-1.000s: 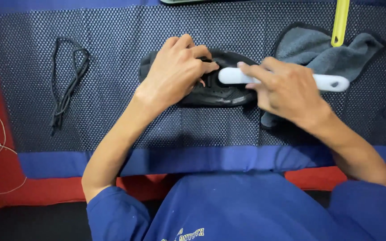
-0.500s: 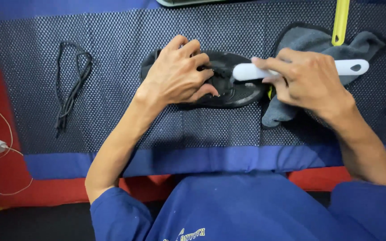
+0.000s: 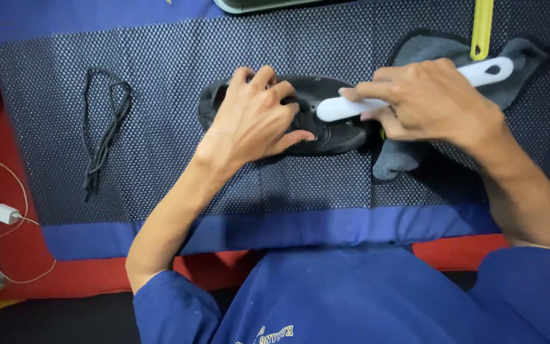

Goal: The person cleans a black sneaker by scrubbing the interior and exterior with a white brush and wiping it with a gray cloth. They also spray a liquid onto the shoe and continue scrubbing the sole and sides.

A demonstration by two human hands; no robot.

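A black shoe (image 3: 335, 134) lies on its side on a dark dotted mat (image 3: 224, 57). My left hand (image 3: 253, 118) presses down on the shoe's middle and heel part, fingers spread over it. My right hand (image 3: 424, 99) grips a white-handled brush (image 3: 488, 71), whose front end rests on the shoe's toe end. The brush bristles are hidden under the handle and my fingers.
A grey cloth (image 3: 415, 51) lies under my right hand. Black shoelaces (image 3: 103, 127) lie loose at the mat's left. A yellow-green strip (image 3: 480, 28) hangs at the top right. A white charger with cable (image 3: 4, 213) sits on the red floor, left.
The brush has slid back and forth along the shoe: right, then left again toward the toe. My left hand stays pressed on the shoe.
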